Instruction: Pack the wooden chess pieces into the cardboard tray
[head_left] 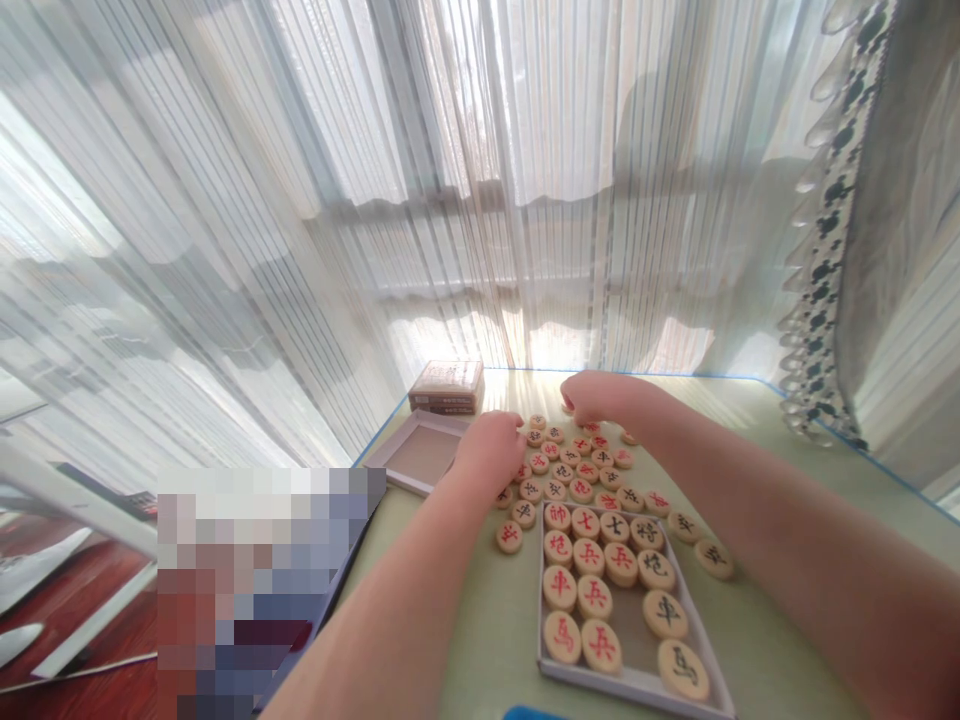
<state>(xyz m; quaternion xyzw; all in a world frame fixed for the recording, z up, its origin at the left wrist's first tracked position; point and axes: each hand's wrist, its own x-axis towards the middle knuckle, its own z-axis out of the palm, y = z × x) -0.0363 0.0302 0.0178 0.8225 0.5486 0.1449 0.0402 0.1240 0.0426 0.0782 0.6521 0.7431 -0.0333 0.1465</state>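
Note:
Round wooden chess pieces (574,470) with red and black characters lie scattered on a pale green table (480,640). A shallow grey tray (697,590) in front of me holds several pieces in rows. My left hand (489,452) rests curled at the left edge of the loose pile, fingers closed over a piece or two. My right hand (596,395) reaches to the far side of the pile, fingers bent down in a pinch; what they hold is hidden.
An empty box lid (421,455) lies left of the pile, with a closed brown box (448,386) behind it. Sheer striped curtains hang close behind the table. A patterned drape (847,220) hangs at right. A blurred patch covers the lower left.

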